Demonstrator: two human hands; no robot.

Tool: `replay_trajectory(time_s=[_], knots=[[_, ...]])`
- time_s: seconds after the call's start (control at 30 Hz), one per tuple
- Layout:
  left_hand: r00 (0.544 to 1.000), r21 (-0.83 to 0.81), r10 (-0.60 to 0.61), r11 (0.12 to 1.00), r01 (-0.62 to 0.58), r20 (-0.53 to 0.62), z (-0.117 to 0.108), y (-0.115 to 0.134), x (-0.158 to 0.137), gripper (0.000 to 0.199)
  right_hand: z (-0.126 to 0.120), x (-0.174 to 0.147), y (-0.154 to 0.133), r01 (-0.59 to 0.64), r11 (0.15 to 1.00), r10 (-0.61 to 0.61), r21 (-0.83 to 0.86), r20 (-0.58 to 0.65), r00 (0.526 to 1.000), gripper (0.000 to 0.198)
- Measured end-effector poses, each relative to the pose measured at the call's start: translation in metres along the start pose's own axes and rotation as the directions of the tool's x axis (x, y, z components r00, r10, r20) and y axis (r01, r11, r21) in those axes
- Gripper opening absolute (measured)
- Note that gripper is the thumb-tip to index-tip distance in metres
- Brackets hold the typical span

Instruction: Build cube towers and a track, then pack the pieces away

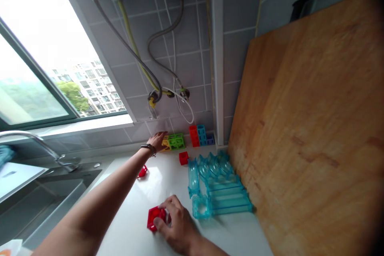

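Note:
At the back of the white counter, my left hand (157, 141) has its fingers and thumb around the left end of a yellow block (165, 143). A green block frame (176, 141) sits right against the yellow one. Nearer to me, my right hand (179, 224) pinches a red plastic block piece (155, 217) with a round opening, low over the counter. A small red cube (183, 158) stands between the hands and the blue pieces. Another red piece (143, 171) lies partly hidden behind my left forearm.
Translucent blue track pieces (225, 200) lie to the right, beside a large wooden board (312, 120) leaning there. Red (194, 136), blue (201, 135) and purple (210, 140) blocks stand at the back wall. A sink and faucet (45, 146) are left; hoses (129, 28) hang above.

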State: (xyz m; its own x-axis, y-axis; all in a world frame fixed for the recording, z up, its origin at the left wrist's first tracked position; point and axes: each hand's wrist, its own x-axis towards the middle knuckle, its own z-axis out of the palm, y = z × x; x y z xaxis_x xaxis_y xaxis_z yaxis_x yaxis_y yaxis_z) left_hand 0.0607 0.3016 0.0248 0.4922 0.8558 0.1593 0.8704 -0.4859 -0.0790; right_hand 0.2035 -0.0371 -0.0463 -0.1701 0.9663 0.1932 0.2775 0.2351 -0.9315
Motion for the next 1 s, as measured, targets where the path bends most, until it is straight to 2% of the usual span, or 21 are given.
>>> replay_trajectory(time_s=[0.17,0.37,0.67,0.87,1.0], knots=[[0.994,0.035,-0.022,0.999,0.019,0.108,0.012,0.004,0.027,0.039,-0.003,0.001,-0.003,-0.003,1.0,0.003,-0.023,0.016,1.0,0.034],[0.982,0.04,-0.067,0.997,0.061,0.179,0.02,-0.002,0.031,0.038,-0.001,0.002,0.0,0.004,0.999,-0.002,-0.043,0.033,0.999,0.035],[0.972,0.054,-0.185,0.982,0.178,0.147,0.022,0.01,0.017,0.04,0.001,0.0,0.002,-0.001,0.999,0.003,-0.047,0.026,1.0,0.034],[0.947,0.062,-0.308,0.951,0.303,0.095,0.016,0.022,-0.003,0.04,0.002,0.0,0.003,0.017,0.999,-0.016,-0.052,0.013,1.0,0.032],[0.935,0.03,-0.349,0.937,0.348,0.068,0.008,0.03,-0.012,0.04,0.004,-0.001,0.003,0.025,0.998,-0.024,-0.055,0.006,1.0,0.034]])
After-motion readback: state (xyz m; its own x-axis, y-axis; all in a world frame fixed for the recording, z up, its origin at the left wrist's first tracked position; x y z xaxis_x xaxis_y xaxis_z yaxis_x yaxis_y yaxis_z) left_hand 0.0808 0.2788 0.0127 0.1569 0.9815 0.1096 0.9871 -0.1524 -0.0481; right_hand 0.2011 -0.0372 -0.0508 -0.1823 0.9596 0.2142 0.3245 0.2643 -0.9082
